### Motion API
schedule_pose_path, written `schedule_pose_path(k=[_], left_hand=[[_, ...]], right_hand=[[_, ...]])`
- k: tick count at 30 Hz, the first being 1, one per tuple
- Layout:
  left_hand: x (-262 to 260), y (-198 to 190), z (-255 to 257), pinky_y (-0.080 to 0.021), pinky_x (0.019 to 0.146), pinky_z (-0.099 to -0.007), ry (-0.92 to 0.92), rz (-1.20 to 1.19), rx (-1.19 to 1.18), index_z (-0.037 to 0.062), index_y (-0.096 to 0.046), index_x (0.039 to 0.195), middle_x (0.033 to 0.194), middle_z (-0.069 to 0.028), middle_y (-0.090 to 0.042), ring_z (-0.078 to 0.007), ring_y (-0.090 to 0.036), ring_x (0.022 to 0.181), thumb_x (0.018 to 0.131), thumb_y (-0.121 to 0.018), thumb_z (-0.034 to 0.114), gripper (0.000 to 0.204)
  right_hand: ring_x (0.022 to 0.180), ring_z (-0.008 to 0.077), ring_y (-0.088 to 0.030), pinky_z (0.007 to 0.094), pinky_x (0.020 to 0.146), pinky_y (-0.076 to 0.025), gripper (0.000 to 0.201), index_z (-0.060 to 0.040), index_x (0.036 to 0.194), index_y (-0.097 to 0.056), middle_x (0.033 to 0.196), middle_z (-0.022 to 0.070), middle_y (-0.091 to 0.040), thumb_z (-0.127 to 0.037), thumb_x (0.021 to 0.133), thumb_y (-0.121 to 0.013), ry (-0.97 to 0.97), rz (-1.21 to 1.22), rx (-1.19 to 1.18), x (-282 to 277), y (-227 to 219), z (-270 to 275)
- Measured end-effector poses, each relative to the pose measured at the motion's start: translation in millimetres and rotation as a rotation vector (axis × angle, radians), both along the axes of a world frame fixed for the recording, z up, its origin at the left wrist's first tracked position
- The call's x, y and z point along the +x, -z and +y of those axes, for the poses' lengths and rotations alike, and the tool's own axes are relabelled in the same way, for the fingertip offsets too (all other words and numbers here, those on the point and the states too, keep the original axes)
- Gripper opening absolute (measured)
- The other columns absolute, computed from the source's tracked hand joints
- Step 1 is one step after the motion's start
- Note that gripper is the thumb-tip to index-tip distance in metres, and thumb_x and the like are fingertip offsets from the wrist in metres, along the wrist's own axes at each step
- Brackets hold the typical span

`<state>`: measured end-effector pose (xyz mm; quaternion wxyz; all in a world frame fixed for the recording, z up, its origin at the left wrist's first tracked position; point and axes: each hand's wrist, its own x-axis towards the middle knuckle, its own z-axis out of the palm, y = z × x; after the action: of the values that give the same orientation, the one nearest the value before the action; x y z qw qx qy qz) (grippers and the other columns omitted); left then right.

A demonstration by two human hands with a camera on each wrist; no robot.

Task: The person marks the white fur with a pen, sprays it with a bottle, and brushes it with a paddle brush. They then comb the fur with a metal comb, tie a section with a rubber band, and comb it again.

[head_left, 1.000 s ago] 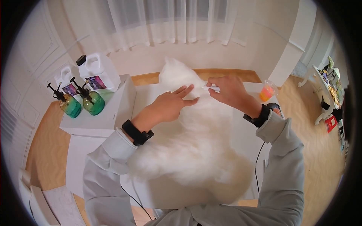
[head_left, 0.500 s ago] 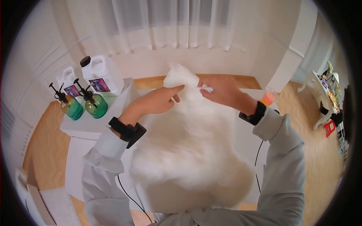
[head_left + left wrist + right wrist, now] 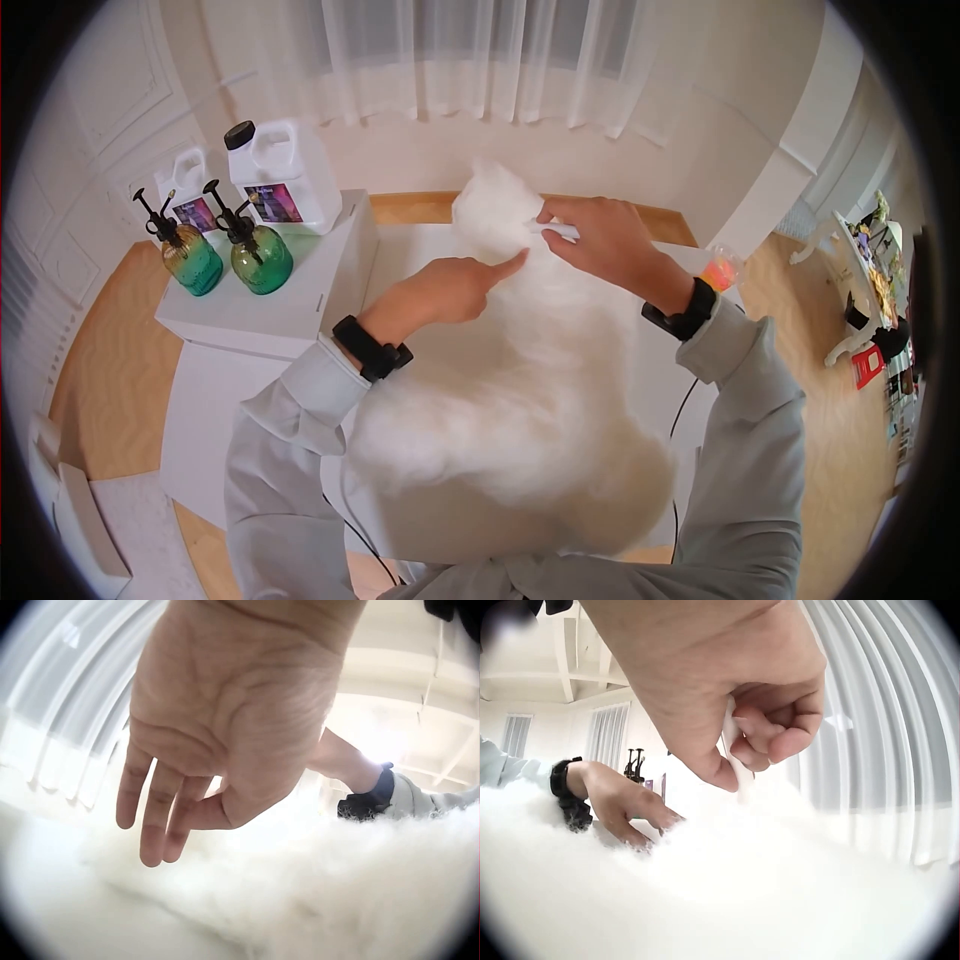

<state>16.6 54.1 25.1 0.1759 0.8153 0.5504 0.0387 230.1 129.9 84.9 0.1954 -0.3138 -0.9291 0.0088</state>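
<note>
A large mass of fluffy white fibre stuffing (image 3: 520, 400) spreads over the white table, with a narrower tuft (image 3: 492, 210) at its far end. My right hand (image 3: 605, 240) pinches a slim white stick (image 3: 560, 231) between thumb and fingers, its tip right at the base of that tuft. In the right wrist view the stick (image 3: 732, 739) points down into the fibre. Just left of it, my left hand (image 3: 445, 290) reaches over the stuffing with its index finger extended to the fibre. Loose, slightly bent fingers hang over the fluff in the left wrist view, holding nothing.
On a white box (image 3: 250, 320) at the left stand two green-and-amber spray bottles (image 3: 262, 262) and two white jugs (image 3: 290, 180). A clear cup with orange contents (image 3: 720, 270) sits at the table's right edge. Dark cables (image 3: 685, 410) run down both sides.
My left hand, earlier spread on the fibre, drew back left and came in again with its index finger out. The right hand keeps pinching the white stick at the tuft's base.
</note>
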Motion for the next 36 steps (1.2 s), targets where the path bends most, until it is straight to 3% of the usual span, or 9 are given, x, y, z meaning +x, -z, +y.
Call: schedule_pose_path(k=[1, 7, 10, 12, 18, 23, 29, 32, 36], left_hand=[[-1, 1, 0, -0.047, 0.062, -0.0423, 0.053, -0.006, 0.087, 0.0227, -0.023, 0.153, 0.08, -0.0176, -0.06, -0.0333, -0.059, 0.071, 0.077, -0.047, -0.005, 0.085], [0, 3, 1, -0.046, 0.06, -0.044, 0.058, -0.027, 0.084, 0.0268, -0.027, 0.152, 0.08, -0.0172, -0.061, -0.0335, -0.059, 0.069, 0.076, -0.047, -0.006, 0.085], [1, 2, 2, -0.045, 0.06, -0.0437, 0.034, -0.043, 0.055, 0.0264, -0.029, 0.151, 0.081, -0.0172, -0.061, -0.033, -0.059, 0.069, 0.077, -0.047, -0.006, 0.083], [-1, 5, 4, -0.046, 0.06, -0.043, 0.046, -0.047, 0.072, 0.0274, -0.031, 0.15, 0.081, -0.017, -0.061, -0.0326, -0.059, 0.069, 0.077, -0.047, -0.006, 0.082], [-6, 6, 7, -0.046, 0.062, -0.041, 0.062, -0.081, 0.097, 0.0317, -0.034, 0.149, 0.082, -0.0153, -0.062, -0.031, -0.059, 0.069, 0.077, -0.047, -0.005, 0.081], [-5, -1, 3, -0.047, 0.063, -0.0406, 0.038, -0.07, 0.053, 0.0322, -0.032, 0.149, 0.084, -0.0153, -0.063, -0.0306, -0.061, 0.072, 0.078, -0.048, -0.004, 0.081], [-2, -12, 10, -0.047, 0.061, -0.0418, -0.097, -0.112, 0.181, 0.0202, -0.025, 0.152, 0.081, -0.0161, -0.062, -0.0322, -0.062, 0.073, 0.079, -0.049, -0.001, 0.08], [-4, -11, 13, -0.05, 0.073, -0.0398, -0.059, 0.048, 0.063, 0.0176, -0.024, 0.153, 0.097, -0.0086, -0.067, -0.0296, -0.064, 0.085, 0.081, -0.046, 0.001, 0.076], [-9, 13, 15, -0.046, 0.059, -0.0425, 0.003, -0.062, 0.13, 0.0168, -0.027, 0.151, 0.079, -0.0155, -0.063, -0.0324, -0.061, 0.069, 0.079, -0.048, -0.001, 0.078]], right_hand=[[0.063, 0.0272, -0.062, 0.0374, 0.059, -0.048, 0.015, -0.0118, 0.093, -0.066, 0.065, 0.0071, -0.063, -0.02, 0.08, -0.063, 0.0, 0.0, -0.001, 0, 4, 5], [0.062, 0.0269, -0.062, 0.038, 0.059, -0.048, 0.016, -0.0097, 0.092, -0.067, 0.063, 0.0072, -0.062, -0.019, 0.08, -0.062, -0.06, 0.129, 0.127, 3, 24, 22], [0.073, 0.0279, -0.065, 0.0372, 0.066, -0.05, 0.018, -0.0087, 0.093, -0.069, 0.079, 0.0086, -0.069, -0.019, 0.079, -0.067, 0.065, 0.031, 0.075, 4, 24, 19], [0.062, 0.0266, -0.062, 0.0392, 0.058, -0.047, 0.016, -0.0094, 0.093, -0.067, 0.063, 0.0072, -0.062, -0.019, 0.08, -0.063, 0.012, 0.06, 0.137, 3, 26, 21], [0.061, 0.0286, -0.061, 0.0398, 0.057, -0.047, 0.015, -0.0076, 0.091, -0.066, 0.063, 0.0092, -0.062, -0.017, 0.08, -0.062, -0.122, 0.06, 0.106, -4, 13, -4], [0.06, 0.0303, -0.061, 0.0404, 0.055, -0.047, 0.013, -0.0063, 0.088, -0.064, 0.064, 0.0103, -0.062, -0.015, 0.079, -0.063, 0.001, -0.031, 0.167, 0, 18, 11], [0.062, 0.0303, -0.062, 0.0407, 0.055, -0.047, 0.013, -0.0068, 0.089, -0.064, 0.066, 0.0108, -0.063, -0.014, 0.079, -0.063, 0.013, -0.024, 0.186, 3, 18, 15], [0.062, 0.03, -0.062, 0.0405, 0.055, -0.047, 0.013, -0.0075, 0.09, -0.064, 0.068, 0.0101, -0.064, -0.015, 0.079, -0.062, -0.053, 0.011, 0.176, -4, 11, 13], [0.061, 0.0301, -0.062, 0.0408, 0.055, -0.047, 0.012, -0.0084, 0.091, -0.062, 0.067, 0.0086, -0.063, -0.017, 0.082, -0.062, -0.182, -0.092, 0.188, -15, 13, 11]])
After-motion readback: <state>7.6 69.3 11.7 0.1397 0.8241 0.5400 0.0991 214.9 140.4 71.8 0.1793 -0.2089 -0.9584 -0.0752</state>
